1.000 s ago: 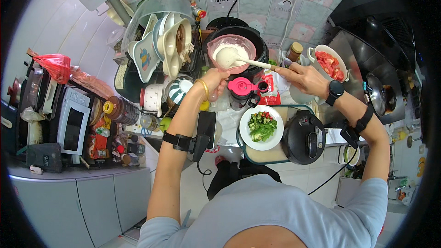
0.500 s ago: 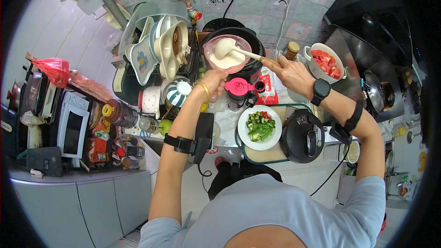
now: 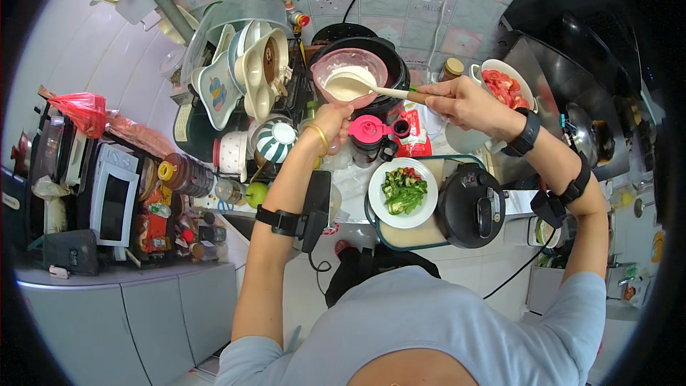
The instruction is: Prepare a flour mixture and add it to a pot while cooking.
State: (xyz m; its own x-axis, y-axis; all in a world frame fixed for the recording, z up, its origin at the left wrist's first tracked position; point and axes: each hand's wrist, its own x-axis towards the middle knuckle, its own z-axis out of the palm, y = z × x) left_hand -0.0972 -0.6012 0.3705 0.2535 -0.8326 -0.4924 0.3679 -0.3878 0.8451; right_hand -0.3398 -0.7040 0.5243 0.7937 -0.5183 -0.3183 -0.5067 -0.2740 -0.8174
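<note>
My left hand (image 3: pixel 331 124) grips the near edge of a pink translucent bowl (image 3: pixel 376 70), held over a round black pot (image 3: pixel 398 71). Whitish, thick liquid (image 3: pixel 366 77) lies in the bowl and smears its wall. My right hand (image 3: pixel 461 102) is closed around the handle end of a cream-coloured ladle (image 3: pixel 391 92). The ladle's head is down in the bowl, partly in the liquid. Just below the bowl stands a dark jug with a pink lid (image 3: pixel 369 129), close to my left fingers.
A plate of cut green and red vegetables (image 3: pixel 405 198) sits on a tray beside a black pressure cooker lid (image 3: pixel 469 206). At right is a white pot of tomato pieces (image 3: pixel 506 87). Dishes (image 3: pixel 259 75) fill a rack at left; a green apple (image 3: pixel 256 194) lies below it.
The ladle's head has gone lower and nearer into the bowl, its handle now flatter. My right hand has shifted right. The left hand keeps hold of the bowl.
</note>
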